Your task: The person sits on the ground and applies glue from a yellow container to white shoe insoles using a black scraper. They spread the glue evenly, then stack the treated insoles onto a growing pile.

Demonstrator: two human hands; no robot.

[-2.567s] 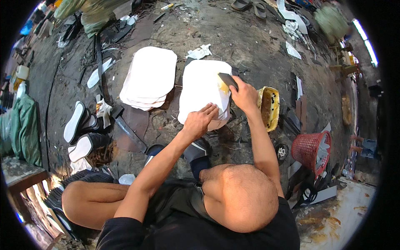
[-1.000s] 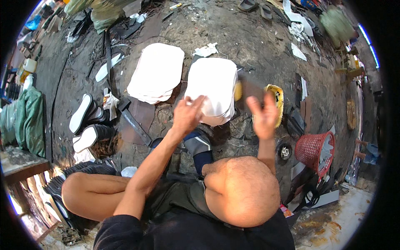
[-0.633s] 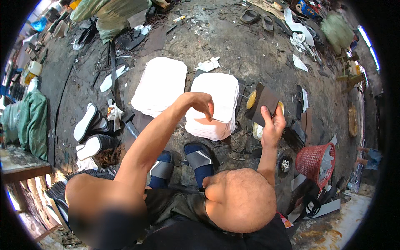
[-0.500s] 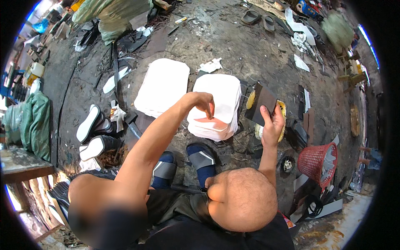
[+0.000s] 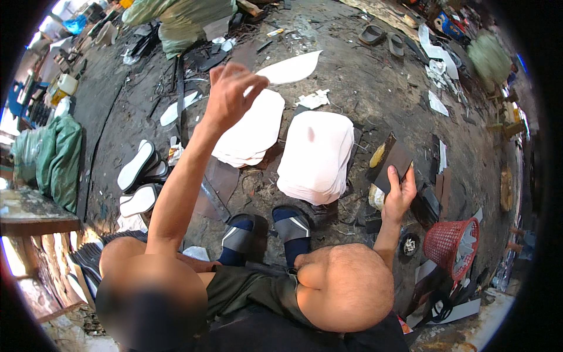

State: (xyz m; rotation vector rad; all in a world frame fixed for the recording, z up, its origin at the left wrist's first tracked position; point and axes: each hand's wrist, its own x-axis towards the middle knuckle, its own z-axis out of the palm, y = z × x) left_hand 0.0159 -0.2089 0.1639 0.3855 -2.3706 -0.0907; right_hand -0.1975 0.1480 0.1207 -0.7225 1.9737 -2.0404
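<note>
No words, numbers, labels or signs can be read in this view. Patches of colour on a blue object (image 5: 449, 25) toward the upper right, and on a small reddish packet (image 5: 404, 325) at the lower right, are too small and blurred to make out.

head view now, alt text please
A person's left hand hovers beside a lone white sheet, grip unclear, near the left stack of white sheets; the right hand holds a dark rectangular pad right of the second stack.
</note>
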